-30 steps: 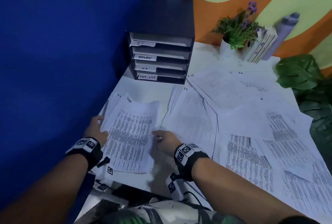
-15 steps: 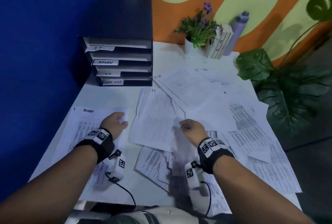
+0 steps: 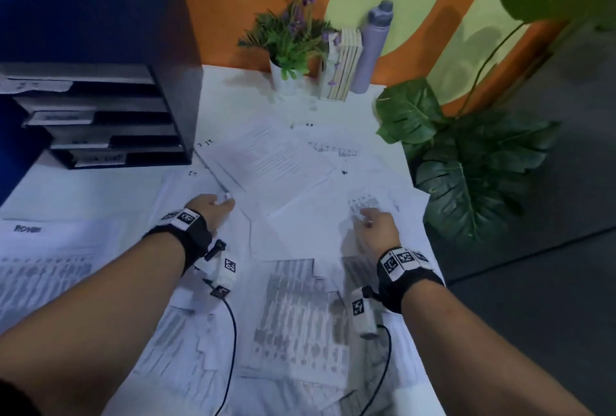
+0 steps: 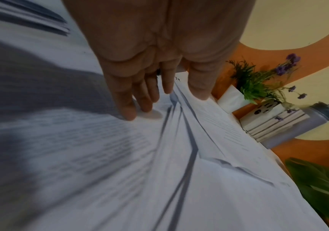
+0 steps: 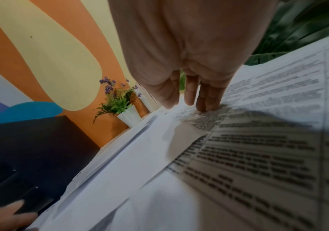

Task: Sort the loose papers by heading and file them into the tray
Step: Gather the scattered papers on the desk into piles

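Loose printed papers (image 3: 276, 162) lie overlapping across the white table. A black multi-slot tray (image 3: 100, 115) with blurred labels stands at the back left. A sheet headed ADMIN (image 3: 60, 249) lies alone at the left. My left hand (image 3: 223, 202) reaches straight-fingered onto a sheet marked IT (image 3: 193, 188); in the left wrist view its fingertips (image 4: 130, 114) touch the paper. My right hand (image 3: 365, 219) rests on a printed sheet (image 3: 370, 202) near the table's right edge. In the right wrist view its straight fingers (image 5: 205, 106) press the text. Neither hand holds anything.
A small potted plant (image 3: 286, 45), upright books (image 3: 343, 65) and a grey bottle (image 3: 373, 48) stand along the back wall. A big leafy plant (image 3: 466, 165) crowds the table's right edge. Dark floor (image 3: 550, 282) lies beyond it.
The view has swung right. My left hand left the ADMIN sheet and moved right onto the IT sheets. My right hand moved right and farther out onto a printed sheet.
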Tool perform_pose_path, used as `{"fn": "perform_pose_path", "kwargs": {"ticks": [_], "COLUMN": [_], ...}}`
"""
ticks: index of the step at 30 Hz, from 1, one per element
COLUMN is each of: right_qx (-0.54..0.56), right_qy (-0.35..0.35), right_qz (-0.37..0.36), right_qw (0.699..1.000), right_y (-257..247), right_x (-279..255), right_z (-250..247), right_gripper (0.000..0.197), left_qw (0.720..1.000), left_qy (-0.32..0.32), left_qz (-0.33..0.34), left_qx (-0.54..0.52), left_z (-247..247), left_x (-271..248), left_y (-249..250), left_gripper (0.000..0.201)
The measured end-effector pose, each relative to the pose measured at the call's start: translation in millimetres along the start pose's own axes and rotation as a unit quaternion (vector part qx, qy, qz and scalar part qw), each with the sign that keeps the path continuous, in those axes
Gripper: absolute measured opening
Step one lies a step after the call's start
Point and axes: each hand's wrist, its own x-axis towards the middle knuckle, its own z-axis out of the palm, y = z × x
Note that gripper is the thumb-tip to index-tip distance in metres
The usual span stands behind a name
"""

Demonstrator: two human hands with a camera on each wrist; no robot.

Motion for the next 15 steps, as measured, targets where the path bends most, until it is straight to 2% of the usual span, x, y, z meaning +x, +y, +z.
{"fn": "perform_pose_path", "kwargs": {"ticks": [2, 5, 7, 10, 12, 14, 15], "right_qx": [-0.004, 0.021, 0.056, 0.126, 0.162, 0.142, 0.105], "right_qy": [-0.010, -0.054, -0.081, -0.102, -0.095, -0.076, -0.070], "right_qz": [-0.005, 0.004, 0.024, 0.052, 0.087, 0.096, 0.087], "right_qw": [1.000, 0.998, 0.995, 0.985, 0.978, 0.982, 0.988], "right_y": [0.0, -4.5, -9.9, -15.0, -15.5, -14.1, -10.3], "right_x": [9.5, 17.5, 17.0, 14.2, 12.6, 11.6, 13.5], "right_z": [1.0, 8.5, 14.0, 20.1, 22.6, 24.3, 24.3], "right_gripper": [0.038, 0.051, 0.057, 0.064, 0.054, 0.018, 0.011], "left_qw": [0.999, 0.997, 0.996, 0.995, 0.993, 0.992, 0.990], "left_qy": [0.009, 0.042, 0.074, 0.088, 0.073, 0.077, 0.088], "left_qz": [-0.017, -0.027, -0.026, 0.039, 0.073, 0.089, 0.100], "left_qx": [0.033, 0.052, 0.052, 0.023, 0.051, 0.053, 0.033], "left_z": [12.2, 27.1, 34.8, 50.0, 56.1, 55.0, 52.7], "left_x": [15.8, 27.1, 27.9, 30.5, 27.2, 21.1, 18.3], "left_y": [11.1, 28.2, 37.6, 42.9, 42.0, 38.6, 34.4], "left_gripper": [0.105, 0.094, 0.094, 0.090, 0.075, 0.061, 0.053]}}
